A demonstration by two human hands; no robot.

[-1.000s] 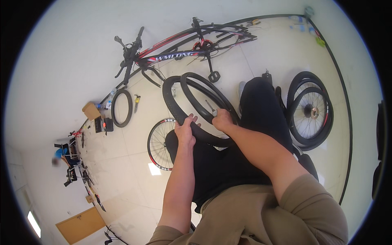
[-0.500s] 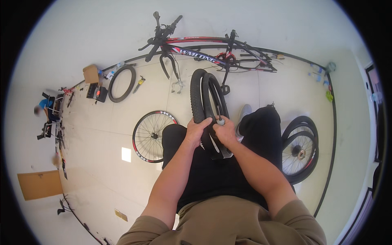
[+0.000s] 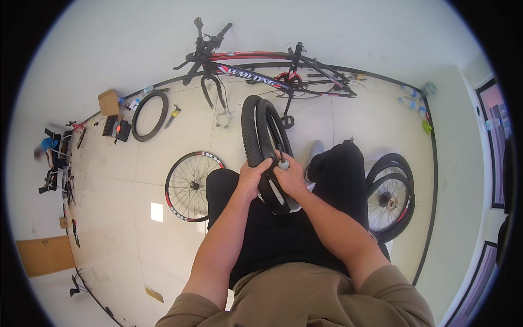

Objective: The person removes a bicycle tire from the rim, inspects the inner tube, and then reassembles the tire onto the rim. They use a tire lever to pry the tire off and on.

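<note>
A black knobbly bicycle tyre (image 3: 250, 126) stands upright between my knees, its opening turned partly to the right. A smooth black band, seemingly an inner tube (image 3: 265, 128), lies along its inside. Wrapped round the tyre's near left side is my left hand (image 3: 251, 179), thumb on the upper edge. On the other side, my right hand (image 3: 290, 176) is closed at the tube and rim edge. A small grey-white round piece (image 3: 283, 164) on a thin dark stem shows beside its thumb; its kind is unclear. Both hands' lower fingers are hidden.
Against the far wall leans a wheelless bicycle frame (image 3: 250, 76). A bare spoked wheel (image 3: 194, 186) lies left of my knee, stacked wheels (image 3: 389, 199) to the right. Another tyre (image 3: 150, 115), a yellow tool (image 3: 172, 116) and a cardboard box (image 3: 108, 102) are far left. A person (image 3: 48, 150) is at the left edge.
The whole view has shifted, so the room's things appear farther left. Both hands keep their hold on the tyre, with the right fingers slightly moved at the stem.
</note>
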